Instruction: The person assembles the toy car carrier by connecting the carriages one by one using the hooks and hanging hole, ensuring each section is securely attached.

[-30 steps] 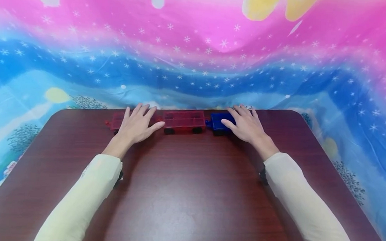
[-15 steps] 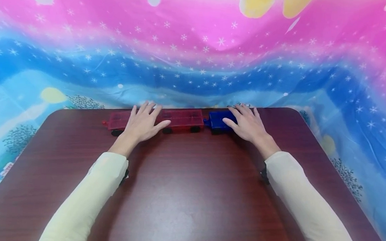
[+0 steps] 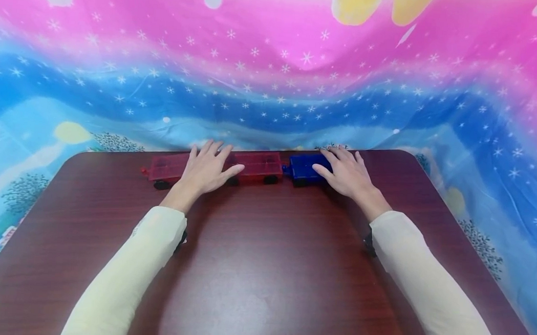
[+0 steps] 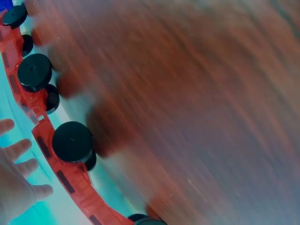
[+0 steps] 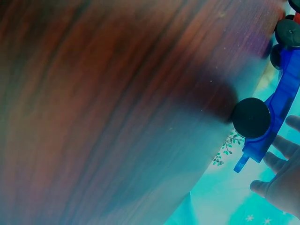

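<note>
- Our left hand (image 3: 207,170) lies spread, fingers straight, on the red toy wagons (image 3: 255,164).
- Our right hand (image 3: 347,173) rests flat on the blue wagon (image 3: 302,168).
- Both sit along the desk's (image 3: 262,269) far edge.

Red wagons (image 4: 47,140) on black wheels (image 4: 71,141) cross the brown table (image 4: 201,108) beside the left hand (image 4: 16,187).

No legible text, label, brand or number on any surface in view.
</note>
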Demonstrator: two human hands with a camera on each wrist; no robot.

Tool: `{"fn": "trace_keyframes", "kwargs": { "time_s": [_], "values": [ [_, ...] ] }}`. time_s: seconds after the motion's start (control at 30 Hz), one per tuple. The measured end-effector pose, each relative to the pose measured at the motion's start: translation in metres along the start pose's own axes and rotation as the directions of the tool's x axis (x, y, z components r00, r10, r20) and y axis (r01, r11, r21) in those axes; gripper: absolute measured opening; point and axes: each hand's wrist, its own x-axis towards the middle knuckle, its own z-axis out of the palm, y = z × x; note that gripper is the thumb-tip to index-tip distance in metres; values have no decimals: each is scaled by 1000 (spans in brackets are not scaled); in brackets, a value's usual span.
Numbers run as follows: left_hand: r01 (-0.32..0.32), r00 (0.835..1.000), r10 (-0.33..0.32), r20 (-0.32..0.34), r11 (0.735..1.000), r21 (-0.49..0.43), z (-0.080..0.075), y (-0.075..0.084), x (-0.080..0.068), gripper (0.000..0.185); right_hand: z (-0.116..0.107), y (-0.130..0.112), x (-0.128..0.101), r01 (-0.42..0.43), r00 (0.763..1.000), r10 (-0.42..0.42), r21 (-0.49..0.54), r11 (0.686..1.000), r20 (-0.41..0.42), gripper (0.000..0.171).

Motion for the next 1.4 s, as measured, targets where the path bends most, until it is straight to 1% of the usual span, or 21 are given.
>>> {"fn": "trace_keyframes", "kwargs": {
  "time_s": [0.1, 0.3, 0.5, 0.67, 0.9, 1.07, 1.23, 1.4],
  "values": [
    [8, 1000, -8, 2, 1000, -6, 1, 1, 3, 84, 1, 1, 1, 3, 1000, -3, 4, 1000, -11, 77],
    [23, 1000, -23, 4, 999, -33, 5, 4, 7, 84, 3, 1, 2, 9, 1000, -9, -1, 1000, -7, 77],
    [24, 999, -22, 25, 998, -57, 9, 10, 13, 86, 5, 0, 4, 3, 1000, -3, 0, 1000, -1, 78],
    [39, 999, -37, 39, 998, -53, 11, 13, 16, 85, 7, -1, 6, -1, 1000, 1, 5, 1000, 14, 78],
    [54, 995, -50, 81, 998, -44, 13, 15, 20, 86, 10, -1, 8, -6, 1000, 6, 9, 1000, 22, 78],
    [65, 995, -62, 75, 997, -41, 18, 15, 23, 88, 11, 1, 12, -12, 1000, 12, 5, 1000, 22, 80],
    [55, 995, -53, 80, 998, -20, 21, 16, 24, 84, 12, 3, 14, -25, 999, 25, 0, 1000, 32, 81],
    [23, 996, -22, 84, 1000, -12, 22, 19, 25, 74, 13, 2, 15, -23, 999, 22, 11, 1000, 34, 81]
  ]
}}
